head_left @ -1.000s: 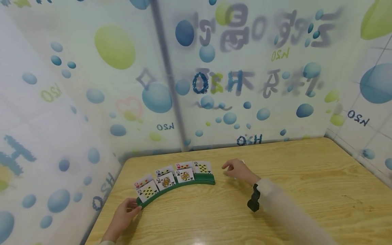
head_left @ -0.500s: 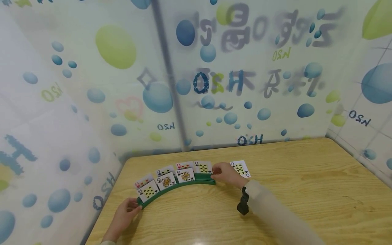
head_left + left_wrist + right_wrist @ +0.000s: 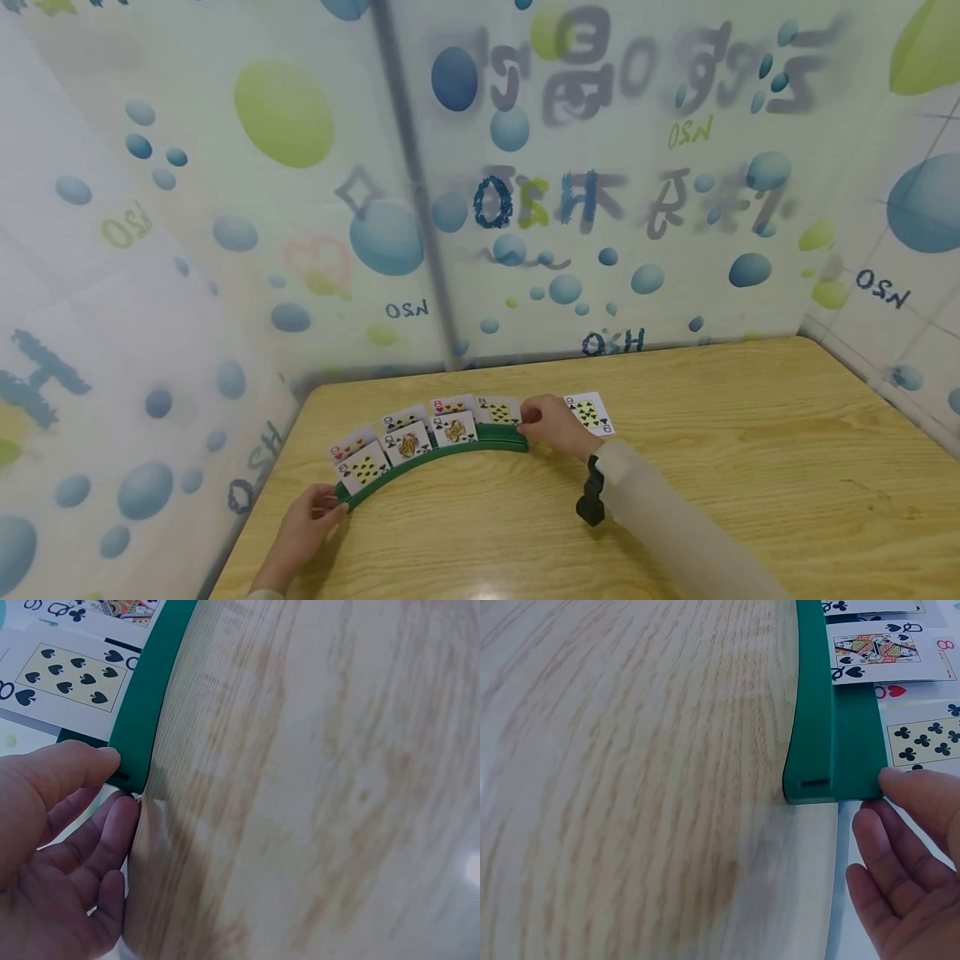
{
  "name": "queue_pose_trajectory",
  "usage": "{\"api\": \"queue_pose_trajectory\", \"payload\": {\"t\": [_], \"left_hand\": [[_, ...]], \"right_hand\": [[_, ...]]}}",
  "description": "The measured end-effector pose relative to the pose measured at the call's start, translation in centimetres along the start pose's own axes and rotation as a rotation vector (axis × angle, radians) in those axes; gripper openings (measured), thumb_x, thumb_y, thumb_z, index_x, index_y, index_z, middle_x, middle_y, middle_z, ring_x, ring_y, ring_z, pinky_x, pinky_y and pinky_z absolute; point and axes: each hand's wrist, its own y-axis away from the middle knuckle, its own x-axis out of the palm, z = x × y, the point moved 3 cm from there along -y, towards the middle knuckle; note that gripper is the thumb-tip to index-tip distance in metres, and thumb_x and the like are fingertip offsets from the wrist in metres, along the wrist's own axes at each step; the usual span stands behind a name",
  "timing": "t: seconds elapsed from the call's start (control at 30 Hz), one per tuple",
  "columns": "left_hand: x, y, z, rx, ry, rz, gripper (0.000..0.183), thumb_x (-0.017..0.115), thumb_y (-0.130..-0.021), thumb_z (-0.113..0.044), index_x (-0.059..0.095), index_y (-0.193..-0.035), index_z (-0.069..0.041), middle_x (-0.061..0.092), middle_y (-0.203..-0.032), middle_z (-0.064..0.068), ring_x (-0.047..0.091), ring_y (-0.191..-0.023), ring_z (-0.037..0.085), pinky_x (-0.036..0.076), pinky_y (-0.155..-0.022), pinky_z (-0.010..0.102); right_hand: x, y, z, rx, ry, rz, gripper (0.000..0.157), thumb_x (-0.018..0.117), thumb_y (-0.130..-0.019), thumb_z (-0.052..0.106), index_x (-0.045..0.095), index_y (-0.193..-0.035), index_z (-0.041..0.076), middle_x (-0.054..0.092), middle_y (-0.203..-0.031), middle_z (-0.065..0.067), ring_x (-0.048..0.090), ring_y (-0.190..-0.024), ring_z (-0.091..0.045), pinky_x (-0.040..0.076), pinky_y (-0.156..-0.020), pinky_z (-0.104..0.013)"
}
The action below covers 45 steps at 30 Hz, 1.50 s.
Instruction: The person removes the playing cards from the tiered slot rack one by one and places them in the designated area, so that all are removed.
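A curved green playing card holder (image 3: 501,437) stands on the table with playing cards in two rows. My left hand (image 3: 303,522) pinches its left end, thumb on top and fingers below, beside the eight of spades (image 3: 71,677). At the other end, my right hand (image 3: 557,427) pinches the right edge of a clubs card (image 3: 498,410) in the back row, thumb tip right at the holder's corner. The thumb (image 3: 922,796) covers that card's lower corner. Two queens (image 3: 406,444) stand in the front row.
A loose nine of clubs (image 3: 589,412) lies face up on the wooden table (image 3: 720,467), just beyond the right hand. A patterned curtain (image 3: 637,275) hangs along the table's back edge and sides.
My right hand has moved left from over the loose nine to the holder's right end, uncovering the nine. The clubs card there has shifted slightly. My left hand has stayed put.
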Motion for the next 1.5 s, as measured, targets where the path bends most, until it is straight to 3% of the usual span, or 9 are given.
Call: {"api": "queue_pose_trajectory", "payload": {"t": [0.4,0.87,1.5], "left_hand": [[0.1,-0.1,-0.1,-0.011,-0.001,0.007,0.028,0.059,-0.086,-0.007,0.05,-0.107,0.01,0.058,-0.095,0.015,0.055,-0.09,0.029,0.046,-0.078,0.042],[0.1,-0.1,-0.2,-0.016,-0.002,0.004,0.028,0.059,-0.086,-0.007,0.05,-0.106,0.01,0.058,-0.095,0.016,0.054,-0.09,0.029,0.045,-0.079,0.043],[0.1,0.0,0.0,-0.014,0.001,0.005,0.028,0.059,-0.086,-0.007,0.05,-0.106,0.01,0.058,-0.095,0.016,0.054,-0.09,0.03,0.045,-0.078,0.042]], "right_hand": [[-0.5,0.2,-0.1,-0.003,-0.013,-0.011,0.005,0.065,-0.084,0.009,0.067,-0.087,0.005,0.062,-0.083,0.0,0.056,-0.074,-0.012,0.047,-0.064,-0.029],[-1.9,1.2,0.6,-0.056,0.035,-0.04,0.015,0.06,-0.088,0.012,0.068,-0.098,0.003,0.064,-0.091,-0.004,0.059,-0.081,-0.017,0.049,-0.07,-0.032],[-5.1,2.8,-0.5,-0.053,0.047,-0.12,0.011,0.059,-0.089,0.012,0.067,-0.092,0.005,0.063,-0.086,-0.002,0.058,-0.078,-0.015,0.048,-0.07,-0.031]]}}
